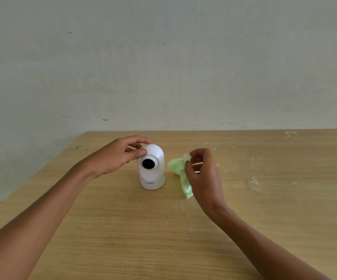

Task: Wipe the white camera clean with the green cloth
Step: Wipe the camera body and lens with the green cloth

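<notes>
**White camera being steadied at its dome, green cloth being held beside it**

The white camera (pixel 152 167) is standing upright on the worktop (pixel 123 229), near the far middle of the wooden surface, with its long axis running vertically from a flat base to a rounded dome. Its dark round lens is being pointed toward the viewer and tilted slightly to the viewer's left, and the grey lettering "eazy" is being shown low on the front of the body.

The dome is being gripped from its left side by the left hand (pixel 116 156): the thumb is being pressed against the front of the dome just above the lens ring, while the fingers are being curled over the top and behind it. The grip of this hand is therefore closed on the camera, which is resting with its base on the worktop.

The green cloth (pixel 178 170) is being held just to the right of the camera, apart from it, with a narrow gap of bare wood visible between the two. It is bunched at the top, where it is being pinched between the thumb and fingertips of the right hand (pixel 203 174), and one loose corner is hanging down toward the viewer. Whether that hanging corner is touching the worktop cannot be told.

Pale scuffs and flecks are being shown on the right part of the worktop, and a plain off-white wall (pixel 163 57) is rising behind it.
</notes>
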`<action>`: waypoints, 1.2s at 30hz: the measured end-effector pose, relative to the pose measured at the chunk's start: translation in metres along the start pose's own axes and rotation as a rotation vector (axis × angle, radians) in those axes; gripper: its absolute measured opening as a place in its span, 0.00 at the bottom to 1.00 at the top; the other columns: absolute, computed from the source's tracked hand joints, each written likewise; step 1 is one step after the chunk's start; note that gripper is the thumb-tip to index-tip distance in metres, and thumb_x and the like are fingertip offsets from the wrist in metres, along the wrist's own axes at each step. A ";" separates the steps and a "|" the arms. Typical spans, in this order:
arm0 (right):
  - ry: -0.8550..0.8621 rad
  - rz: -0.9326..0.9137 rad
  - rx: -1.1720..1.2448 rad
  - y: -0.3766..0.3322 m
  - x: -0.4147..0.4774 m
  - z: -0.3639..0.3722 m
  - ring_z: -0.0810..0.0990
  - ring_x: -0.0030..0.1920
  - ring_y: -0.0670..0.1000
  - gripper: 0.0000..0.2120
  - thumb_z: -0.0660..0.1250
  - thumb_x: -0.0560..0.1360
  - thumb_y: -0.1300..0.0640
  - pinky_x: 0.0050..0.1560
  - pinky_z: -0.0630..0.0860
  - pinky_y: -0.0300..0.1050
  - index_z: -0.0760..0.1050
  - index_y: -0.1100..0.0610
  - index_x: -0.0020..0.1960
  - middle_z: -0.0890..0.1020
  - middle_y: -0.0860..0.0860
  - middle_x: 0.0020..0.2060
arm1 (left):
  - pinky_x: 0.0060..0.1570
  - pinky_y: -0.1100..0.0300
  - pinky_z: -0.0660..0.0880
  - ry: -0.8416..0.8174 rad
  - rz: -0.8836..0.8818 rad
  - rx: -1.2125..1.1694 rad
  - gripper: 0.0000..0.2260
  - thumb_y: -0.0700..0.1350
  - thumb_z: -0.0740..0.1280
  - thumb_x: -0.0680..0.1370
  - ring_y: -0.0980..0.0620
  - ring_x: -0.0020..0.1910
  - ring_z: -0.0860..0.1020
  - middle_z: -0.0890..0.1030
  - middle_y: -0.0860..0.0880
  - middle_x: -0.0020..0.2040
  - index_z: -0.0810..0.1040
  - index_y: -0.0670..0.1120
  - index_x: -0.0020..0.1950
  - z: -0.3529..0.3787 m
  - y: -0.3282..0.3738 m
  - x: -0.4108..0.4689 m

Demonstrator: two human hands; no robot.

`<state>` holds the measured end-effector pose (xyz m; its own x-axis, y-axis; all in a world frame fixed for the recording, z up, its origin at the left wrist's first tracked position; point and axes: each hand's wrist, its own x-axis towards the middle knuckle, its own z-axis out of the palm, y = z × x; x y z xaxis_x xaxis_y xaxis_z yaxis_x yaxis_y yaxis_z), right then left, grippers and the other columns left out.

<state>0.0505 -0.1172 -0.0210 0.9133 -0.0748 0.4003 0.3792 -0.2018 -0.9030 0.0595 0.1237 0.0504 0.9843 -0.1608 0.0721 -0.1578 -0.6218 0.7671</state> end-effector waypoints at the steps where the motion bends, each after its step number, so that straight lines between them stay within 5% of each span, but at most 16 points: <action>1: 0.005 0.009 0.015 0.000 0.000 0.005 0.79 0.44 0.41 0.08 0.66 0.79 0.60 0.38 0.78 0.38 0.71 0.52 0.55 0.79 0.46 0.47 | 0.51 0.66 0.72 0.001 0.000 -0.001 0.13 0.49 0.68 0.81 0.52 0.56 0.81 0.78 0.51 0.60 0.79 0.60 0.65 0.000 0.000 0.000; 7: -0.001 -0.031 0.107 -0.019 0.007 0.037 0.79 0.45 0.42 0.04 0.66 0.79 0.61 0.38 0.75 0.33 0.74 0.52 0.51 0.81 0.44 0.46 | 0.51 0.61 0.71 0.038 -0.018 -0.016 0.13 0.49 0.70 0.80 0.57 0.50 0.80 0.79 0.52 0.60 0.78 0.55 0.64 0.000 -0.006 0.004; 16: -0.024 -0.258 -0.003 -0.009 -0.005 0.059 0.78 0.51 0.48 0.07 0.65 0.81 0.60 0.48 0.76 0.40 0.79 0.53 0.55 0.79 0.44 0.51 | 0.50 0.61 0.71 0.041 -0.007 -0.010 0.12 0.50 0.70 0.79 0.53 0.56 0.81 0.80 0.53 0.59 0.79 0.56 0.63 -0.001 -0.009 0.006; 25: -0.050 0.200 0.122 0.009 -0.011 0.050 0.78 0.38 0.40 0.06 0.67 0.77 0.63 0.40 0.74 0.34 0.79 0.53 0.45 0.84 0.46 0.39 | 0.48 0.62 0.72 0.053 0.000 -0.014 0.12 0.48 0.70 0.80 0.53 0.53 0.80 0.80 0.51 0.59 0.79 0.53 0.63 0.000 -0.010 0.005; 32: -0.053 0.044 0.135 -0.022 -0.008 0.053 0.79 0.53 0.33 0.15 0.64 0.81 0.62 0.55 0.75 0.30 0.80 0.49 0.64 0.82 0.35 0.52 | 0.47 0.63 0.71 0.045 0.003 -0.016 0.12 0.49 0.70 0.79 0.54 0.52 0.81 0.80 0.52 0.59 0.79 0.54 0.63 0.000 -0.010 0.006; 34: -0.094 0.021 0.094 -0.022 -0.016 0.054 0.79 0.48 0.32 0.20 0.61 0.81 0.64 0.49 0.74 0.27 0.77 0.45 0.67 0.80 0.31 0.47 | 0.47 0.62 0.71 0.047 0.004 -0.014 0.12 0.50 0.70 0.79 0.54 0.53 0.81 0.81 0.53 0.59 0.79 0.55 0.63 0.000 -0.011 0.006; 36: -0.124 0.072 0.064 -0.017 -0.022 0.052 0.75 0.35 0.38 0.24 0.59 0.81 0.64 0.37 0.71 0.29 0.74 0.42 0.70 0.81 0.37 0.40 | 0.48 0.62 0.71 0.054 0.005 -0.018 0.12 0.49 0.71 0.79 0.54 0.53 0.81 0.81 0.52 0.59 0.79 0.55 0.62 0.000 -0.012 0.006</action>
<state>0.0314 -0.0608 -0.0223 0.9482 0.0351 0.3158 0.3176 -0.1376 -0.9382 0.0671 0.1300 0.0421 0.9864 -0.1221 0.1097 -0.1616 -0.6074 0.7778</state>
